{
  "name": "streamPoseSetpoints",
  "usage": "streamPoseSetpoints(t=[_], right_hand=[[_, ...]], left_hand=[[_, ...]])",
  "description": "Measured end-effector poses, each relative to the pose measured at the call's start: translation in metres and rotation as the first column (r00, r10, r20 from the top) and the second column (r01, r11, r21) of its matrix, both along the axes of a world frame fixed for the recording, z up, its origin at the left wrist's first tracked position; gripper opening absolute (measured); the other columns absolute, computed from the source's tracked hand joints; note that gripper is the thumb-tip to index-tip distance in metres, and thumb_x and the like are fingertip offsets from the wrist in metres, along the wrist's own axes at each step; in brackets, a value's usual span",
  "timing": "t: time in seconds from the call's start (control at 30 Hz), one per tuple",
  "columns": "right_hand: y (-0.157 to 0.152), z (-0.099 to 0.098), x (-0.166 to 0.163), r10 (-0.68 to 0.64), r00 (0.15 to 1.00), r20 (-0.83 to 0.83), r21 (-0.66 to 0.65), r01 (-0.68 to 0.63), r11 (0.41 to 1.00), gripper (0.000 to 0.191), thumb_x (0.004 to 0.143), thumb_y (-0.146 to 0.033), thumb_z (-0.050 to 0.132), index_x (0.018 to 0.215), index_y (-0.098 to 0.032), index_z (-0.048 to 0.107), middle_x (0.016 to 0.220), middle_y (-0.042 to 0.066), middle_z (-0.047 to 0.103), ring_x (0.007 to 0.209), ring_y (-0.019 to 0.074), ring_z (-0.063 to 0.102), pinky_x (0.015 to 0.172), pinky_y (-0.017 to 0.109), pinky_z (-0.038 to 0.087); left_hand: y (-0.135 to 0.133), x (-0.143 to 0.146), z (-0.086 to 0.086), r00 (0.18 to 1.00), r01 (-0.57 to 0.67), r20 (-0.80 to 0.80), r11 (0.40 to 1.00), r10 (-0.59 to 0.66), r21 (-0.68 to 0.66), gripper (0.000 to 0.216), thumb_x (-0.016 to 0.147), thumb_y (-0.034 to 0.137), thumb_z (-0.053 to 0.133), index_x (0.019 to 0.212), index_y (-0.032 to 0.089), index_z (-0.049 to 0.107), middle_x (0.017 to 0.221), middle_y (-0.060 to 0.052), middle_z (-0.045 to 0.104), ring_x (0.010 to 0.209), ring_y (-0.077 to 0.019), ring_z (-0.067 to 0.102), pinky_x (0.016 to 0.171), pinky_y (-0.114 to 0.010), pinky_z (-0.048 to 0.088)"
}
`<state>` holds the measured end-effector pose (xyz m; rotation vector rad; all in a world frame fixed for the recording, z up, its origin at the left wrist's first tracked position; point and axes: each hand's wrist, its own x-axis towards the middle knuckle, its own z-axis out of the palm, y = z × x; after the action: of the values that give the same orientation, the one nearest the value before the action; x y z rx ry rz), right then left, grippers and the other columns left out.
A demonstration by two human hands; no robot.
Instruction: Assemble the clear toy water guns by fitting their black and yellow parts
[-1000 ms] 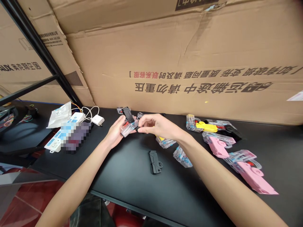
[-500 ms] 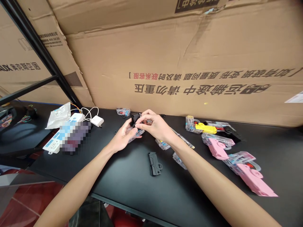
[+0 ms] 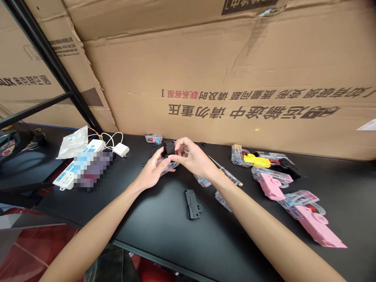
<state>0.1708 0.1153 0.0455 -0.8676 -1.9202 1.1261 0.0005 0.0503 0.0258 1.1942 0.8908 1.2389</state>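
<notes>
My left hand (image 3: 151, 170) cups a clear plastic toy-car chassis (image 3: 168, 166) from below, fingers curled round it. My right hand (image 3: 192, 156) pinches a black plastic part (image 3: 169, 148) and holds it against the top of that chassis. Both hands hover just above the black table (image 3: 164, 231), near its back edge. A second black part (image 3: 192, 203) lies flat on the table in front of my hands.
Clear chassis pieces (image 3: 202, 181) and a screwdriver (image 3: 226, 174) lie under my right wrist. Pink, yellow and black toy-car bodies (image 3: 311, 219) sit at the right. A white power strip (image 3: 76, 166) and charger (image 3: 121, 149) lie left. A cardboard wall (image 3: 235, 70) stands behind.
My right hand moved left onto the chassis and now presses the black part on top of it. Both hands shifted slightly away from me.
</notes>
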Motion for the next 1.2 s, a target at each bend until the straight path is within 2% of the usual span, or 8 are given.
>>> streamPoseSetpoints(t=[0.13,0.33,0.47,0.67,0.8,0.93,1.03,1.2], right_hand=[[-0.002,0.000,-0.002,0.000,0.999,0.036,-0.021,0.001,1.000,0.045,0.079,-0.035,0.071,0.118,-0.023,0.051,0.107,0.006,0.061,0.091,0.0190,0.058,0.080,0.037,0.051],[0.006,0.010,0.010,0.088,0.995,0.056,-0.004,-0.088,0.996,0.048,0.084,-0.047,0.069,0.123,-0.022,0.057,0.117,0.008,0.064,0.088,0.0177,0.060,0.080,0.037,0.053],[0.010,0.022,0.023,0.116,0.990,0.077,0.026,-0.118,0.993,0.050,0.087,-0.050,0.066,0.130,-0.024,0.056,0.125,0.010,0.062,0.093,0.0188,0.062,0.081,0.036,0.054],[0.012,0.022,0.028,0.164,0.948,0.273,0.123,-0.203,0.971,0.047,0.091,-0.049,0.061,0.130,-0.024,0.060,0.127,0.009,0.065,0.093,0.0192,0.065,0.084,0.036,0.053],[0.019,0.022,0.037,0.104,0.912,0.397,0.126,-0.167,0.978,0.044,0.095,-0.052,0.054,0.123,-0.019,0.064,0.114,0.010,0.072,0.089,0.0191,0.066,0.081,0.033,0.052],[0.033,0.018,0.049,-0.060,0.870,0.490,0.191,-0.040,0.981,0.036,0.097,-0.045,0.051,0.110,-0.017,0.068,0.099,0.009,0.074,0.084,0.0203,0.067,0.080,0.034,0.051],[0.041,0.006,0.050,-0.090,0.829,0.552,0.250,-0.062,0.966,0.028,0.094,-0.031,0.053,0.113,-0.016,0.068,0.106,0.012,0.072,0.093,0.0242,0.066,0.086,0.038,0.051],[0.035,-0.016,0.034,-0.104,0.805,0.584,0.380,-0.158,0.912,0.036,0.095,-0.027,0.052,0.127,-0.020,0.066,0.141,0.014,0.057,0.129,0.0336,0.050,0.105,0.051,0.043]], left_hand=[[-0.001,-0.001,0.001,0.999,-0.004,-0.038,1.000,0.005,0.018,0.054,0.090,0.041,0.067,0.139,0.022,0.055,0.140,-0.014,0.061,0.116,-0.0327,0.066,0.088,-0.047,0.062],[0.003,-0.007,0.004,1.000,0.014,0.005,1.000,-0.014,-0.010,0.055,0.087,0.041,0.071,0.137,0.021,0.057,0.135,-0.014,0.063,0.110,-0.0327,0.069,0.084,-0.047,0.064],[0.003,-0.012,0.005,0.998,0.029,-0.056,0.999,-0.030,-0.016,0.055,0.084,0.036,0.074,0.136,0.024,0.059,0.134,-0.012,0.062,0.109,-0.0307,0.069,0.081,-0.044,0.064],[0.004,-0.017,0.004,0.951,0.065,-0.308,0.995,-0.038,0.079,0.054,0.081,0.034,0.076,0.132,0.022,0.064,0.118,-0.010,0.071,0.110,-0.0266,0.067,0.102,-0.045,0.051],[0.005,-0.022,0.004,0.863,0.076,-0.503,0.996,-0.042,0.047,0.043,0.083,0.043,0.070,0.121,0.021,0.071,0.097,-0.007,0.075,0.086,-0.0210,0.068,0.080,-0.035,0.056],[0.005,-0.024,0.004,0.715,0.176,-0.694,0.982,-0.080,0.068,0.032,0.085,0.044,0.066,0.103,0.020,0.076,0.080,-0.004,0.072,0.064,-0.0153,0.058,0.063,-0.028,0.049],[0.005,-0.023,0.005,0.647,0.197,-0.763,0.967,-0.002,0.164,0.023,0.083,0.041,0.068,0.092,0.022,0.077,0.088,-0.006,0.071,0.072,-0.0177,0.059,0.070,-0.031,0.048],[0.006,-0.021,0.007,0.688,0.168,-0.722,0.951,0.076,0.260,0.017,0.084,0.036,0.069,0.094,0.025,0.076,0.094,-0.006,0.071,0.095,-0.0241,0.060,0.093,-0.040,0.046]])
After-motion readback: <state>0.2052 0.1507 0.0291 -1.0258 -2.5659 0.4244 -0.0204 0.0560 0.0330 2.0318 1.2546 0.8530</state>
